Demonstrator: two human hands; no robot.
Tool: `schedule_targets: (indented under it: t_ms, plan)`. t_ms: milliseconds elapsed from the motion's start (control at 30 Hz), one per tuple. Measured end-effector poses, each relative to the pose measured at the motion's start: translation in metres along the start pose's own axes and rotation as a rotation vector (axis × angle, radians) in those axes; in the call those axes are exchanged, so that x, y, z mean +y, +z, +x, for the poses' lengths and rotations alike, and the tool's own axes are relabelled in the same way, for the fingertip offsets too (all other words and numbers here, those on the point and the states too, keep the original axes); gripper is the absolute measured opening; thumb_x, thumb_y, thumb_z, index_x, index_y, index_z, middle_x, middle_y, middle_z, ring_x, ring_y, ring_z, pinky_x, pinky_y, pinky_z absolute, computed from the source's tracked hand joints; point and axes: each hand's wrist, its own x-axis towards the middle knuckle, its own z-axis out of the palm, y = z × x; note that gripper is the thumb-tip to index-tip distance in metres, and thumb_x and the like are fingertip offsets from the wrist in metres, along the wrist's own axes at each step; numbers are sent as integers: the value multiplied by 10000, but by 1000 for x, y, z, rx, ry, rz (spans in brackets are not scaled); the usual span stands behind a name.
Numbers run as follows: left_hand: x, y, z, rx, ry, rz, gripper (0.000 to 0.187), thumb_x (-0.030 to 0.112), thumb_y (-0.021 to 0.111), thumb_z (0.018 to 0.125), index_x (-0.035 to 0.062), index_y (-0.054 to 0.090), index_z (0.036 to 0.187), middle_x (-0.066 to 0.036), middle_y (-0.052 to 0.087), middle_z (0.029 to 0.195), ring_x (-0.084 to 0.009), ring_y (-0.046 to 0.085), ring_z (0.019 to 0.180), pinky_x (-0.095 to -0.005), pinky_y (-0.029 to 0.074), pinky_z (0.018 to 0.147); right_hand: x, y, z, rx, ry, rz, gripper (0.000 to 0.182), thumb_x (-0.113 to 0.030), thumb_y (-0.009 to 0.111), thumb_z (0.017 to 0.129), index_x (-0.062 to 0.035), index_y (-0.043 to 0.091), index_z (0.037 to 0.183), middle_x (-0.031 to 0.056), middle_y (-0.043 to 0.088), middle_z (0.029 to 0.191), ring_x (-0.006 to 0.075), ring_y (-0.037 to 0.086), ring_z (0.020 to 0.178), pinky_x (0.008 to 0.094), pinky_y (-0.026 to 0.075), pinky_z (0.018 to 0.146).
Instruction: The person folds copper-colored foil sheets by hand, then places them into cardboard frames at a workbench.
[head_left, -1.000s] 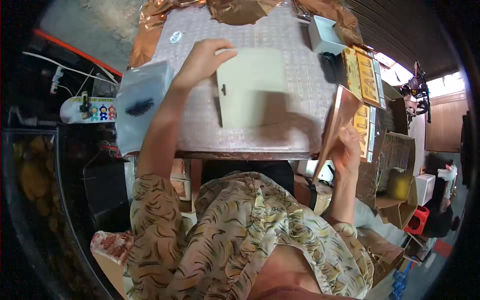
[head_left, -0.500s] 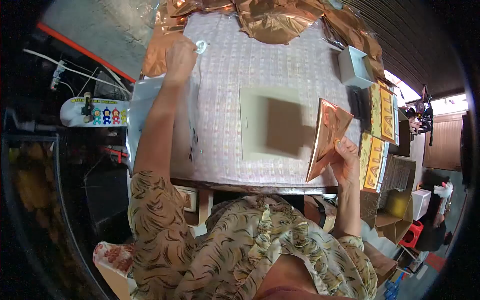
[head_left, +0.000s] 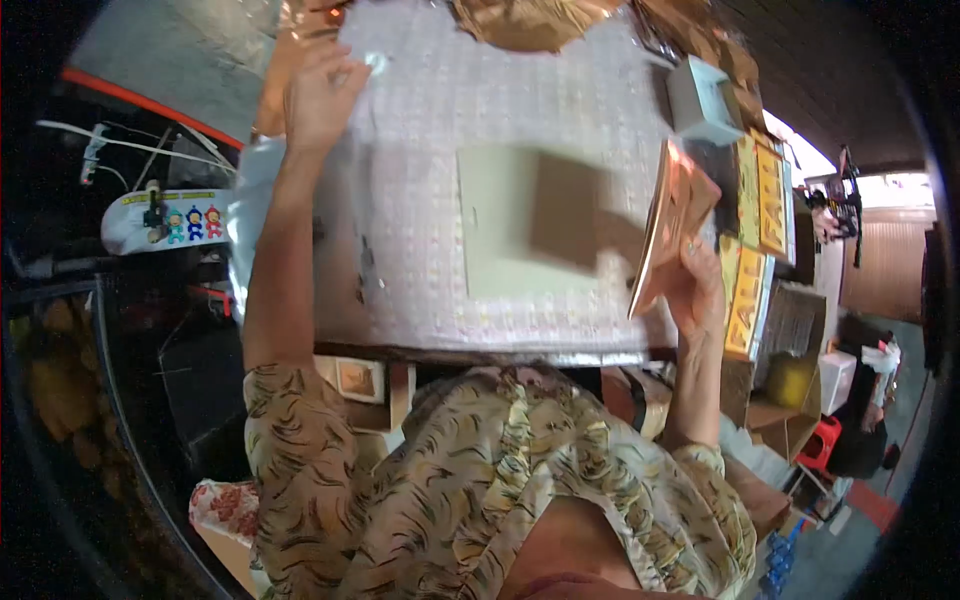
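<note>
At the table's far left my left hand (head_left: 325, 95) is raised, fingers apart, beside a small white round item (head_left: 376, 64); nothing shows in it, though motion blurs the fingertips. My right hand (head_left: 697, 285) holds a flat copper-coloured shiny panel (head_left: 675, 220) upright by its lower edge, over the table's right side. Between the hands a beige board (head_left: 500, 215) lies flat on the patterned white cloth (head_left: 420, 180), with the panel's shadow across its right part.
Crumpled copper foil (head_left: 530, 22) lies along the far edge. On the right stand a white open box (head_left: 703, 103) and yellow boxes (head_left: 745, 300) marked FALL. A skateboard deck (head_left: 165, 222) is off to the left.
My left hand has opened and moved away from the white round item, which it was touching. The copper panel has tilted slightly in my right hand. The whole view has shifted.
</note>
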Motion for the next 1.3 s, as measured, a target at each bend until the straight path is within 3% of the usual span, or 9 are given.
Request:
schedule_targets:
  t_ms: [100, 267, 400, 567, 667, 767, 1000, 1100, 1300]
  plan:
    - [112, 1, -45, -169, -11, -193, 140, 168, 755, 857, 51, 795, 922, -92, 724, 1206, -295, 687, 1077, -406, 552, 898, -2, -6, -9, -34, -38, 24, 343, -168, 696, 971, 0, 630, 1262, 80, 733, 1133, 171, 709, 1017, 338, 548, 941]
    - [183, 24, -106, -387, 396, 98, 164, 208, 821, 825, 64, 785, 895, -73, 716, 1213, -262, 678, 1096, -442, 512, 968, 5, -4, -13, 78, -25, -12, 234, -149, 701, 973, -24, 656, 1166, 46, 734, 1056, 133, 706, 944, 298, 553, 911]
    - [188, 23, -120, -464, 336, -29, 227, 232, 814, 838, 67, 786, 993, -77, 721, 1222, -269, 684, 1097, -438, 492, 1002, 9, 4, -15, 43, 25, -54, 88, -139, 711, 971, -56, 687, 986, 25, 745, 955, 96, 700, 853, 246, 552, 825]
    - [154, 2, -132, -371, 78, -61, 365, 163, 747, 916, 56, 685, 1259, -157, 720, 1206, -328, 706, 1049, -445, 532, 935, 15, 23, -1, 55, 79, 9, 62, -90, 724, 953, -44, 760, 976, 19, 755, 898, 88, 664, 739, 214, 526, 706]
    - [139, -12, -143, -256, -81, -173, 343, 104, 693, 944, 46, 656, 1280, -188, 717, 1186, -357, 709, 1024, -432, 547, 903, 15, 60, 12, 52, 131, -76, 79, -58, 710, 946, -29, 754, 1004, 24, 737, 869, 85, 684, 799, 236, 549, 741]
    - [142, -24, -139, -238, -155, -195, 302, 58, 637, 972, 47, 659, 1274, -198, 711, 1202, -357, 707, 1033, -418, 546, 900, 23, 84, 35, 19, 291, -181, 77, -28, 711, 945, 27, 757, 971, 101, 749, 869, 170, 708, 775, 314, 598, 706]
    - [176, -10, -119, -375, 185, -155, 335, 140, 628, 1010, 32, 642, 1327, -168, 698, 1287, -330, 678, 1176, -424, 523, 1021, 47, 86, 78, 61, 287, -417, 88, -13, 733, 932, 60, 752, 977, 142, 759, 887, 191, 716, 729, 332, 593, 659]
    - [183, 19, -124, -671, 401, 16, 559, 373, 597, 1024, 70, 522, 1487, -114, 507, 1560, -281, 479, 1441, -469, 328, 1240, 47, 91, 76, 57, 282, -472, 105, -42, 733, 929, 57, 771, 927, 112, 749, 812, 140, 660, 648, 296, 537, 576]
    - [189, 50, -127, -715, 429, -11, 671, 468, 548, 1030, 92, 411, 1570, -91, 377, 1647, -248, 301, 1543, -480, 203, 1281, 33, 104, 78, 67, 305, -687, 171, -80, 735, 928, 87, 760, 951, 125, 742, 801, 137, 664, 666, 301, 537, 572]
